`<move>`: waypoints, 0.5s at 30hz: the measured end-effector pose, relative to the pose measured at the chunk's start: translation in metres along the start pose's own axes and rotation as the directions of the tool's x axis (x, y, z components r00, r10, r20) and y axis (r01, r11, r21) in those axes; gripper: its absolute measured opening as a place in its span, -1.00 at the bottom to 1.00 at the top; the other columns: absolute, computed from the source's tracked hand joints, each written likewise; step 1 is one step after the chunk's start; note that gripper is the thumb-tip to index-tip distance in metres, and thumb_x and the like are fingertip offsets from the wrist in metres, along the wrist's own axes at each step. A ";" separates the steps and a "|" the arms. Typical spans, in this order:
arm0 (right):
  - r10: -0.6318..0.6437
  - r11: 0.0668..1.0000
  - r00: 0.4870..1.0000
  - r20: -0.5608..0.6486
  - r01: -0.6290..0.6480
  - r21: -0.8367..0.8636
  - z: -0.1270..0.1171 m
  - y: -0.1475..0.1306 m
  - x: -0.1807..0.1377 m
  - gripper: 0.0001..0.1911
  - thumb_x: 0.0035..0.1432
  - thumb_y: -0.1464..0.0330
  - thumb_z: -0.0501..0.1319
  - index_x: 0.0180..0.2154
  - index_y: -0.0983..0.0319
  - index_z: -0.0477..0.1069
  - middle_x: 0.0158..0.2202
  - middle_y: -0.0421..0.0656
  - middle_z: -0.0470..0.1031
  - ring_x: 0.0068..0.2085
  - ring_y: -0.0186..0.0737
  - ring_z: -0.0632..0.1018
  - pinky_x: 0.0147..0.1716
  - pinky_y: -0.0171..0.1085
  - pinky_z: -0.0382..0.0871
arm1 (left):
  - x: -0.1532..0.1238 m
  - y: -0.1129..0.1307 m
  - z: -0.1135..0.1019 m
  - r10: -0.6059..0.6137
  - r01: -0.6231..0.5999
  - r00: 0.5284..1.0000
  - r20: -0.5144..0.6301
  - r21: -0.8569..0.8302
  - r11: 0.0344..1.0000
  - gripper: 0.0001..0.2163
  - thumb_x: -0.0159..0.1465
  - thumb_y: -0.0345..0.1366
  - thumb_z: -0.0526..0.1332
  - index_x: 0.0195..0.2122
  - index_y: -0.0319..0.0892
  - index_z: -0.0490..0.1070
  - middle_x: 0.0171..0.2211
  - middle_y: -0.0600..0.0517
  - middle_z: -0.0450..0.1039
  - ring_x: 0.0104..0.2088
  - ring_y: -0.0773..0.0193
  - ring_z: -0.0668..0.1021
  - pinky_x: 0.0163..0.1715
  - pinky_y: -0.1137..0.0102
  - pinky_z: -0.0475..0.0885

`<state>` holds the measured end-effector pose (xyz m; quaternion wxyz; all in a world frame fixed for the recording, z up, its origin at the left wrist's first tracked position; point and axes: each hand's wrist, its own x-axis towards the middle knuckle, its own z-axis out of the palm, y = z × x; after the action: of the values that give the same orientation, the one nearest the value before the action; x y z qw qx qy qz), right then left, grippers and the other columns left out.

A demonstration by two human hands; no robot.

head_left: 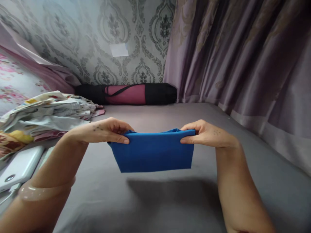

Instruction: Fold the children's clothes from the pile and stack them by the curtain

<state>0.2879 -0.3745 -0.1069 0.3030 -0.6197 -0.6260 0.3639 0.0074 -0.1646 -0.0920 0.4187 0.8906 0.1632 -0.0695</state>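
A piece of blue folded fabric (156,153) hangs in the air in front of me, stretched between both hands. Its upper edge is doubled over and its lower edge hangs free, above a shadow on the bed. My left hand (110,131) pinches the upper left corner, thumb in front and fingers behind. At the upper right corner, my right hand (206,133) grips the cloth the same way. The fingertips behind the fabric are hidden. Whether it is a garment or a plain cloth I cannot tell.
Grey sheeting (150,207) covers the bed. On the left lie a heap of pale patterned clothes (55,110) and a white device with a cable (21,168). A black and maroon rolled bag (128,94) rests along the papered wall. Mauve curtains (218,58) hang on the right.
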 end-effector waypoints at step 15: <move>-0.211 0.949 0.904 -0.371 0.099 -0.301 0.029 0.073 0.063 -0.60 0.08 0.54 0.10 -0.14 0.09 0.56 -0.08 -0.25 0.57 -0.01 -0.20 0.52 0.10 -0.19 0.29 | 0.049 -0.072 0.028 0.400 -0.060 0.770 -0.497 0.568 0.821 -0.72 0.31 -0.29 0.03 -0.07 -0.15 0.47 -0.09 -0.07 0.53 -0.09 0.19 0.52 -0.03 0.31 0.39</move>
<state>0.3010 -0.3169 -0.1883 0.3632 -0.6644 -0.6432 0.1142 0.0285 -0.1318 -0.1745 0.0937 0.9585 0.1461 0.2263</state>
